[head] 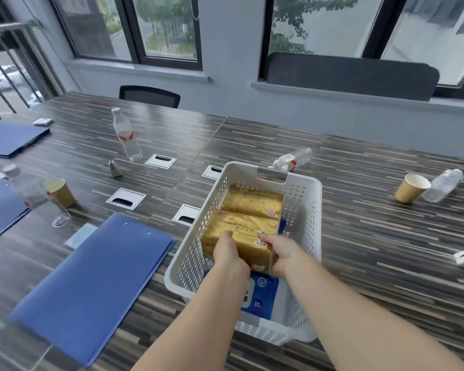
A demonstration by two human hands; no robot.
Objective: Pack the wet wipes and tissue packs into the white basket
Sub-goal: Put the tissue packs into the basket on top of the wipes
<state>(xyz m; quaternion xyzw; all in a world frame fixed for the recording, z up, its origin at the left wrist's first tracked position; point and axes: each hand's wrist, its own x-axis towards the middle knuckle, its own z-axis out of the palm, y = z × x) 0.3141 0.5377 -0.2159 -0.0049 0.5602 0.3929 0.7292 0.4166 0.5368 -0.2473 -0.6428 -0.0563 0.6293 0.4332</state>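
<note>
Head view, basket: my white basket sits on the striped table; perforated walls, handle cut-outs.
Tissue packs: two gold packs inside; the far gold pack lies flat; the near gold pack is glossy, red-badged, tilted.
Hands: my left hand and right hand clamp its near end, fingers curled over.
Wipes: blue wet wipes pack lies beneath, marked 80.

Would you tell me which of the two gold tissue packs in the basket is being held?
The nearer gold pack: the left hand and right hand grip its near end. The farther gold pack lies untouched.
</note>
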